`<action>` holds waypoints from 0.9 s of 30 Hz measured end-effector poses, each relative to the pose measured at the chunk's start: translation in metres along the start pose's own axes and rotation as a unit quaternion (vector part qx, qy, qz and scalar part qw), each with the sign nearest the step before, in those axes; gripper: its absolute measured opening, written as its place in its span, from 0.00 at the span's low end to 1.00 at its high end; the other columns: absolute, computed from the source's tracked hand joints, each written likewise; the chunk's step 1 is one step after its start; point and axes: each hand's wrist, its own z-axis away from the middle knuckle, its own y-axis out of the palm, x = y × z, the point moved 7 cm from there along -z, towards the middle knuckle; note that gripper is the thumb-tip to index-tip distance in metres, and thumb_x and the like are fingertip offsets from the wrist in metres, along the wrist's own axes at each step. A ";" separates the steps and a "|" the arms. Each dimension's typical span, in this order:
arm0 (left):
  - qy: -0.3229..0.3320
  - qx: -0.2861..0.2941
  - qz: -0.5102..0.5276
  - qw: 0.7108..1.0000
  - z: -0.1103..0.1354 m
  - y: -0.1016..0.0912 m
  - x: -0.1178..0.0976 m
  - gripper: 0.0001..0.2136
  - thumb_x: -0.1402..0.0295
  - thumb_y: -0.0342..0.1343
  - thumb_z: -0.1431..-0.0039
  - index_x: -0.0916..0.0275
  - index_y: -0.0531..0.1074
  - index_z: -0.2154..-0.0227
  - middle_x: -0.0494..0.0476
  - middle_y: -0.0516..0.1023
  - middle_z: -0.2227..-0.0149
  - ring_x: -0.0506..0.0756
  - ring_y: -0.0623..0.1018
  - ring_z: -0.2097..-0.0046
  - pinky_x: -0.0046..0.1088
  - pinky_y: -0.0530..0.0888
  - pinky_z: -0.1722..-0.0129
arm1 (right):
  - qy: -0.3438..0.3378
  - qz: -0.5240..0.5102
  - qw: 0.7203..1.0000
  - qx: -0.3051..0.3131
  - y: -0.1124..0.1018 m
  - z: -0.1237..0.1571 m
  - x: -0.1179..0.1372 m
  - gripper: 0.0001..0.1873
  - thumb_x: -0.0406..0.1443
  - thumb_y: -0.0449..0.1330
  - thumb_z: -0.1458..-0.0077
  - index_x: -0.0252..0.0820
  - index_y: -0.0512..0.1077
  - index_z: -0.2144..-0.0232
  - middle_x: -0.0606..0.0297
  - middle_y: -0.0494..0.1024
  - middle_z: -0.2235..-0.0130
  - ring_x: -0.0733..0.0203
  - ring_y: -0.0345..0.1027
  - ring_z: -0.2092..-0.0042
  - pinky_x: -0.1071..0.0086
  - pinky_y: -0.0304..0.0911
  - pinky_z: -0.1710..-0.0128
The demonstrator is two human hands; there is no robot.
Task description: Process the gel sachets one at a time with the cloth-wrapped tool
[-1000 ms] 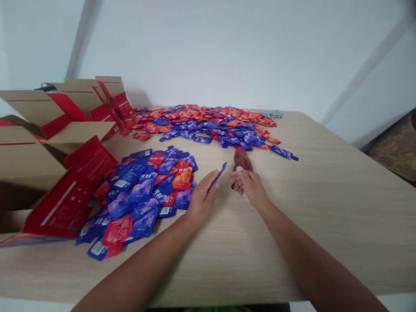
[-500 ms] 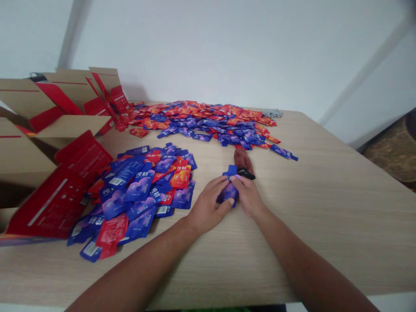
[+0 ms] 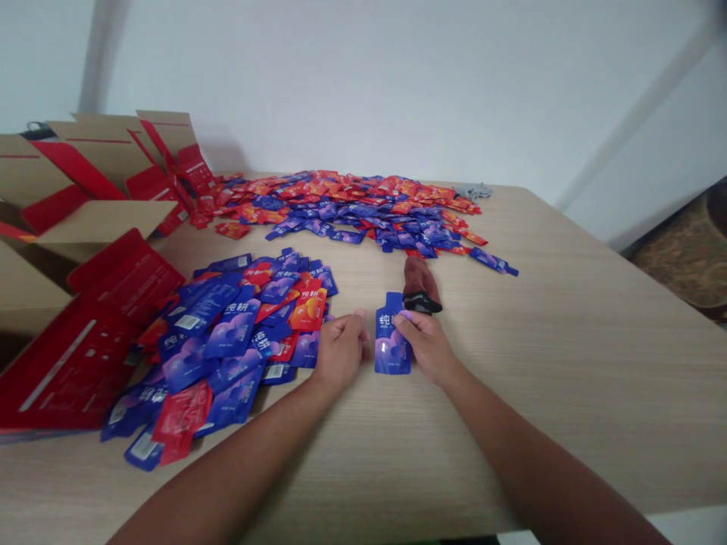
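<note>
My right hand (image 3: pixel 430 348) pinches a blue-purple spouted pouch (image 3: pixel 388 348) by its right edge, thumb on top. The pouch's printed front faces up, its narrow neck pointing away from me. To its left, my left hand (image 3: pixel 341 350) is apart from the pouch, fingers curled in and nothing visible in them. Just beyond the right hand lies a crumpled brown item (image 3: pixel 420 278) with a black edge, perhaps a sock or glove. Beside the left hand spreads a near heap of blue and red pouches (image 3: pixel 230 333).
Open red-and-brown cardboard boxes (image 3: pixel 122 276) crowd the table's left side. A long bank of red, orange and blue pouches (image 3: pixel 341 198) runs along the wall, with one blue pouch (image 3: pixel 493 261) at its right end. A grey crumpled item (image 3: pixel 474 192) lies at the back of the wooden table (image 3: pixel 568 363).
My left hand has let go of the pouch and moved left towards the near heap. The pouch, previously covered by both hands, now lies in view in my right hand. The view has shifted slightly.
</note>
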 end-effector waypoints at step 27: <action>0.069 0.110 -0.023 0.991 -0.007 0.023 -0.010 0.20 0.49 0.66 0.38 0.62 0.72 0.72 0.46 0.67 0.73 0.49 0.65 0.69 0.26 0.64 0.69 | -0.064 0.089 0.994 0.022 0.011 0.010 0.024 0.29 0.61 0.64 0.38 0.45 0.72 0.76 0.67 0.72 0.77 0.61 0.61 0.74 0.68 0.57 0.75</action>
